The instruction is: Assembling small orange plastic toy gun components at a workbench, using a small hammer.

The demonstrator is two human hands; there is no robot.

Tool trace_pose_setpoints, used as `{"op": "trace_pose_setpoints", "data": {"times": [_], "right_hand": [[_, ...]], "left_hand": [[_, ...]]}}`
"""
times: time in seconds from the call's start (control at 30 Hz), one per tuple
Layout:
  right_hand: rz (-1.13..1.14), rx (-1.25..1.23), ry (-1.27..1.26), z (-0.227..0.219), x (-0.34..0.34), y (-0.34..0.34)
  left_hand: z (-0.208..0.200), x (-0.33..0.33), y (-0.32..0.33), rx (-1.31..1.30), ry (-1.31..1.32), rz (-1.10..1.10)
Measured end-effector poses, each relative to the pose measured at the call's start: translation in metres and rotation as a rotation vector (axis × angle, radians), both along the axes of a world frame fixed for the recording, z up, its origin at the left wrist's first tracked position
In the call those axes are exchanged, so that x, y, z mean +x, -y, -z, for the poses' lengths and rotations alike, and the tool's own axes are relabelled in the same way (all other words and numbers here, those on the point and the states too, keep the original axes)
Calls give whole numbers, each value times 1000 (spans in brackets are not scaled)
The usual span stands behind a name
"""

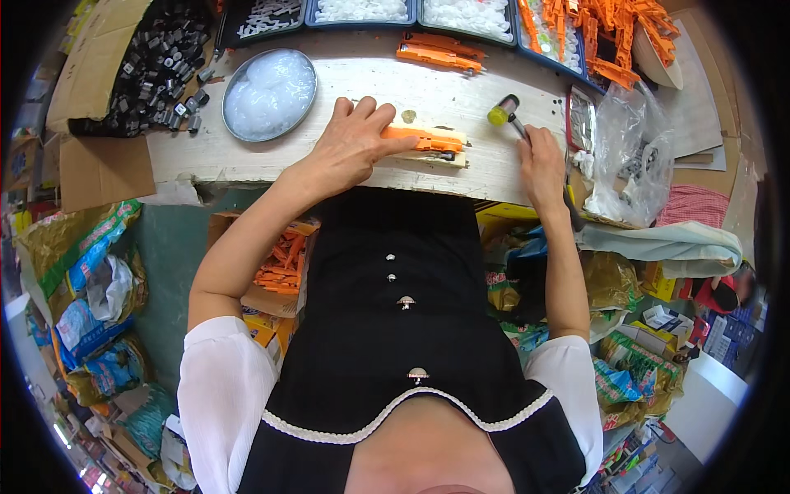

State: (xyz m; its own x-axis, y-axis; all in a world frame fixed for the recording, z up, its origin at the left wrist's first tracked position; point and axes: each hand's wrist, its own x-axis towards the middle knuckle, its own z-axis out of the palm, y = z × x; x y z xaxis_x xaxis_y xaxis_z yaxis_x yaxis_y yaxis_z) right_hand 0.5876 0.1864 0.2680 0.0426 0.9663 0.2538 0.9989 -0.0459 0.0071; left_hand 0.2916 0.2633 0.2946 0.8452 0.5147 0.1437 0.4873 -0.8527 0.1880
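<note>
An orange plastic piece with dark parts along one edge (428,142) lies on a pale block (444,160) near the bench's front edge. My left hand (350,144) holds the left end of that piece, its index finger stretched along the top and the other fingers curled; the thumb is hard to make out. To the right, my right hand (541,165) is closed round the handle of a small mallet (504,111). The mallet's yellow-green and dark head is raised beyond the hand, to the upper left, apart from the orange piece.
A round dish of clear jelly-like stuff (269,95) stands left, beside a carton of small black parts (164,66). Trays of white parts (469,18) line the back. More orange pieces (442,54) lie before them. At right are a clear bag (629,148) and pink cord (694,206).
</note>
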Motion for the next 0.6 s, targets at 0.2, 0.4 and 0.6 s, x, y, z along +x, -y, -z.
{"op": "trace_pose_setpoints", "data": {"times": [0.2, 0.4, 0.6], "right_hand": [[-239, -83, -537, -59, -65, 19], [-215, -308, -257, -73, -77, 10], [-195, -222, -215, -52, -79, 14]], "left_hand": [[0, 2, 0, 86, -68, 52], [-1, 4, -1, 80, -85, 61], [-5, 8, 1, 75, -73, 86]]}}
